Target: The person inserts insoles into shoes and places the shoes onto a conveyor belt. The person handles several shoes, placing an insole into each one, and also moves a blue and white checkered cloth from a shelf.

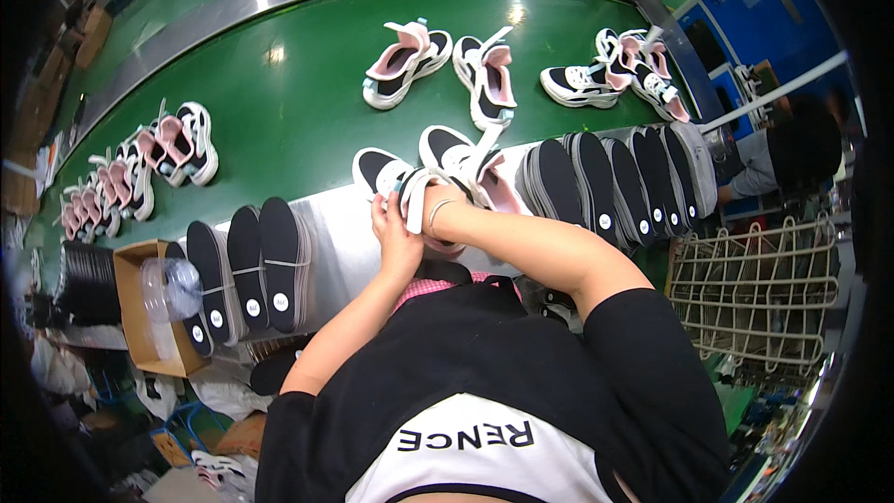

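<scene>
A black-and-white shoe with a white strap (380, 168) sits at the near edge of the green-topped table (307, 121), in front of the person. The left hand (399, 240) curls around its near left side, gripping it; the right hand (440, 200) is at its opening, fingers hidden, so their state cannot be told. The thin wrist bracelet (441, 214) could snag the strap. A rightward forearm swing might jog the pink-lined shoe (447, 145) or topple the upright black insoles (551, 184).
</scene>
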The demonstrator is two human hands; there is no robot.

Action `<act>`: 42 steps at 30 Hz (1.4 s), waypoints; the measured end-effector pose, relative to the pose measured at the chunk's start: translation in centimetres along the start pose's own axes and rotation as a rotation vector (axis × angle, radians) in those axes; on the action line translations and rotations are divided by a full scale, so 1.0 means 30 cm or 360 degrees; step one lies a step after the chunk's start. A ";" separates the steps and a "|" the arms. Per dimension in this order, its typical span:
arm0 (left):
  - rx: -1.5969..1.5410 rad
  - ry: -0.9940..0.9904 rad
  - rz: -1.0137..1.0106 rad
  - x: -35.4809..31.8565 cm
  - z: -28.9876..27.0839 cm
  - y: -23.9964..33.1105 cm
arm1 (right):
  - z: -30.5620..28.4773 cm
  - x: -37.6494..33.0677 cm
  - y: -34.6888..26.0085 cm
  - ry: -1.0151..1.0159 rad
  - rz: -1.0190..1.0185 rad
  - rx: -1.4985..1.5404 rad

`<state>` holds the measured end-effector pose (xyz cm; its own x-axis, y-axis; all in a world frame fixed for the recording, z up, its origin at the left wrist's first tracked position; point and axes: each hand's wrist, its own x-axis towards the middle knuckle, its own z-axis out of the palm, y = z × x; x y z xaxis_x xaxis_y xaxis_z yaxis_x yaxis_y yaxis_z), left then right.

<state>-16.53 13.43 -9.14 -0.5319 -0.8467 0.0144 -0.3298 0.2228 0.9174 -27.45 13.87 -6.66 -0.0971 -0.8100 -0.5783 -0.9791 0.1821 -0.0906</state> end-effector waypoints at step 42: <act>0.0156 0.0069 0.0368 0.106 0.031 0.073 | -0.207 -0.292 0.018 -0.0013 -0.0055 -0.0233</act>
<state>-19.66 11.67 -7.45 -0.5686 -0.7873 0.2382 -0.2783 0.4567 0.8450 -28.25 17.61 3.39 -0.0623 -0.8095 -0.5838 -0.9975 0.0706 0.0086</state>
